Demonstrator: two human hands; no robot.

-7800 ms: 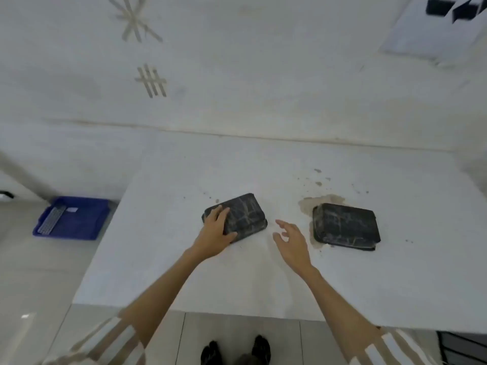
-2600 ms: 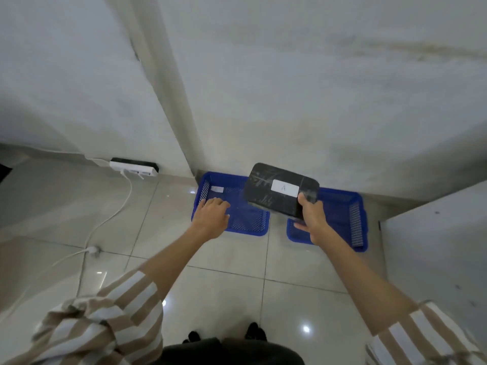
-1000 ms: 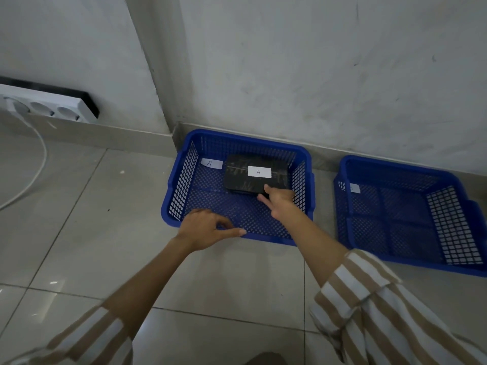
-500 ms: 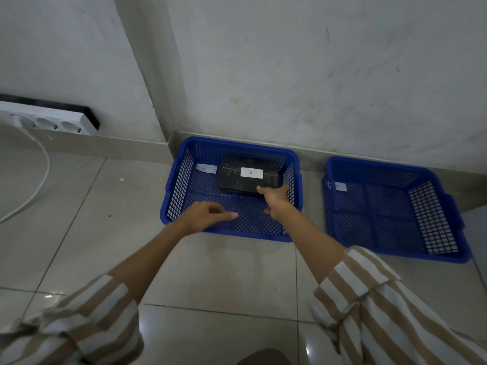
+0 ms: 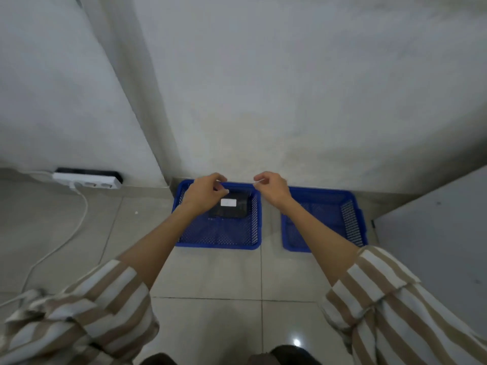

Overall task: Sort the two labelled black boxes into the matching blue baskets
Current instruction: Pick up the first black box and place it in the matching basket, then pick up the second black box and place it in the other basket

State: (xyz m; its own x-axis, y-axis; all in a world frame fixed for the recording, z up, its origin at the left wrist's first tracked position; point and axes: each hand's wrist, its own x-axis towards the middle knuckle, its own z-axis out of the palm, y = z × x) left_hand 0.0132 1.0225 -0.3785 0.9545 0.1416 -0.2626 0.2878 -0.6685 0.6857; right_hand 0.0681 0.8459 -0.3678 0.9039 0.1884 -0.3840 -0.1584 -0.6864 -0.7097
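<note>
A black box [image 5: 232, 209] with a white label lies flat at the back of the left blue basket [image 5: 218, 241] on the floor. The right blue basket [image 5: 353, 219] stands beside it with no box in it. My left hand [image 5: 205, 193] hovers above the left basket with its fingers curled and nothing in it. My right hand [image 5: 271, 188] is raised over the gap between the baskets, fingers loosely curled, holding nothing. The second black box is out of view.
A white power strip [image 5: 87, 180] lies against the wall at the left, and its cable [image 5: 68, 233] runs across the floor tiles. The corner of a white table [image 5: 434, 233] stands at the right. Both baskets sit against the wall.
My right hand has let go of the box and pulled back. Both hands have lifted away from the left basket, and the view has risen higher above the floor.
</note>
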